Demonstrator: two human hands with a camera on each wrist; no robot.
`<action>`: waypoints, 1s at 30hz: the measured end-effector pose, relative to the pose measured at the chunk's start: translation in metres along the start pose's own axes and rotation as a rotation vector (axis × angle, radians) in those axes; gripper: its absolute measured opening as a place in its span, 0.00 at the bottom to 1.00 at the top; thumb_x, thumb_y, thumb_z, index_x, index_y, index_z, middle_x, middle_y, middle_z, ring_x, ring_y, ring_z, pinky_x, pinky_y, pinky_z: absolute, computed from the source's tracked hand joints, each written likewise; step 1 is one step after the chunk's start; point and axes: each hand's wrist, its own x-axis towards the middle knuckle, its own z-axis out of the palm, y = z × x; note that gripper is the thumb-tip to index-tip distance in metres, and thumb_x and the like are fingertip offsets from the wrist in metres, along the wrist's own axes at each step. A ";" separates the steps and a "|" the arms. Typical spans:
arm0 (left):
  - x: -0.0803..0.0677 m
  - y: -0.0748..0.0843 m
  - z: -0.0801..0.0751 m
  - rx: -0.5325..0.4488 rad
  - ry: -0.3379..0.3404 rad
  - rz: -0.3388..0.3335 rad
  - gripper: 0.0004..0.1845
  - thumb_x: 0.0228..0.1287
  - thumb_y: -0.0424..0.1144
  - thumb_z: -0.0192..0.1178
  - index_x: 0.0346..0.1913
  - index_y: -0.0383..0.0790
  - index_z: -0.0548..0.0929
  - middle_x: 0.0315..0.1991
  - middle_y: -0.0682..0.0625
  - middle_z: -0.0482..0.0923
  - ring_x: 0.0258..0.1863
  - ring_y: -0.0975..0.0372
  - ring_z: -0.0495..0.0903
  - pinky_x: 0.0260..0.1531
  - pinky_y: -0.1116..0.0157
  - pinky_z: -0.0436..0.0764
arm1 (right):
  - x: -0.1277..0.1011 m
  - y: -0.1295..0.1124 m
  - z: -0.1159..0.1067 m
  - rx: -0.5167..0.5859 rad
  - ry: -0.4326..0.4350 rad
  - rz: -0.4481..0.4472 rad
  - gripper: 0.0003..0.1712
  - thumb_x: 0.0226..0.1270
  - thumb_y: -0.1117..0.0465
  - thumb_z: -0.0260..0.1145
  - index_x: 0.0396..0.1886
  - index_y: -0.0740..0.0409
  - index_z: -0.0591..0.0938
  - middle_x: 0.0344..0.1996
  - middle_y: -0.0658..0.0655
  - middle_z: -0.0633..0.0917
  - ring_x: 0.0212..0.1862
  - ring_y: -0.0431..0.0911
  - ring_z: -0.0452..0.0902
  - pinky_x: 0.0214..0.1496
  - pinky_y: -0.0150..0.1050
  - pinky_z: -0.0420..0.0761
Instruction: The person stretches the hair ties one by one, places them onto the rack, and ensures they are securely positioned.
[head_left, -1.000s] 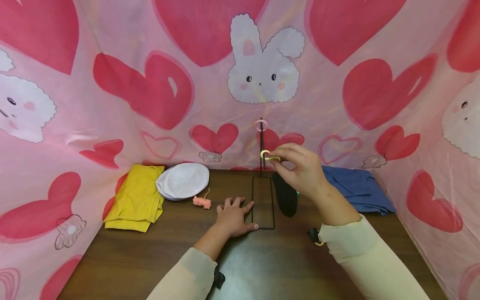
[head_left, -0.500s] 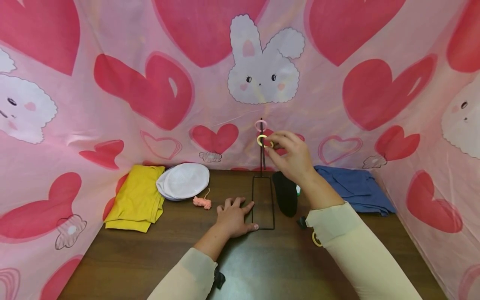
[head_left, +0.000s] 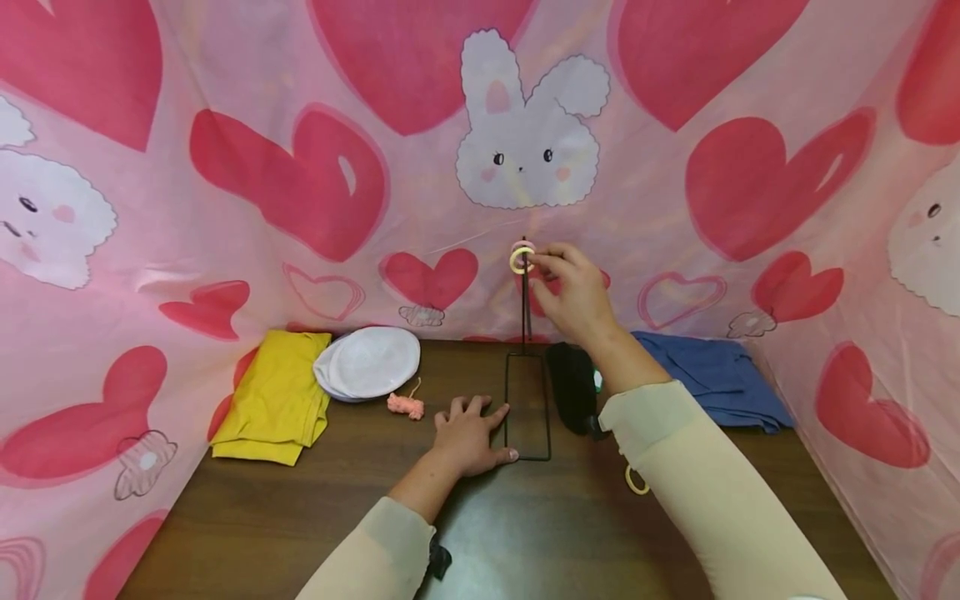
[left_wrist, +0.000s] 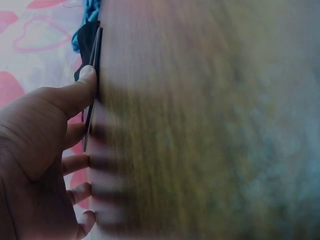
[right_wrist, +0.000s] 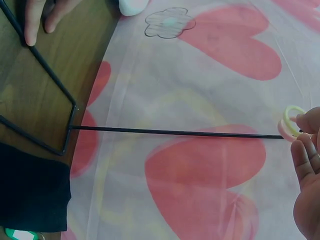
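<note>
A thin black wire stand point(head_left: 550, 408) rises from a rectangular base on the table, its upright point(right_wrist: 175, 132) reaching up before the backdrop. A pink ring point(right_wrist: 283, 131) hangs at its top. My right hand point(head_left: 576, 292) pinches a yellow ring point(head_left: 512, 263) between thumb and fingers, up by the pink ring. The two rings overlap in the head view; whether the yellow one is over the hook I cannot tell. Down on the table my left hand point(head_left: 467, 437) has its fingers spread, with thumb and forefinger touching the base's left side. In the left wrist view the left hand point(left_wrist: 35, 135) presses the wire.
Another yellow ring point(head_left: 637, 481) lies beneath the right forearm. A black cloth item point(head_left: 572, 387) lies right of the base, with folded blue cloth point(head_left: 705, 379) beyond. Leftward are a pink yarn bundle point(head_left: 406, 406), a white round cloth item point(head_left: 371, 362) and folded yellow cloth point(head_left: 273, 396).
My right hand has risen with the yellow ring, from the lower part of the hanging wire to the pink ring at the top. The left hand stays where it was.
</note>
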 end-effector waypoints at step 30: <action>0.002 -0.002 0.003 0.024 -0.010 -0.004 0.46 0.60 0.75 0.62 0.79 0.65 0.67 0.78 0.50 0.61 0.73 0.42 0.59 0.58 0.37 0.64 | -0.137 0.019 -0.059 -0.066 -0.151 -0.016 0.19 0.57 0.67 0.79 0.50 0.54 0.89 0.48 0.51 0.88 0.42 0.42 0.83 0.42 0.28 0.78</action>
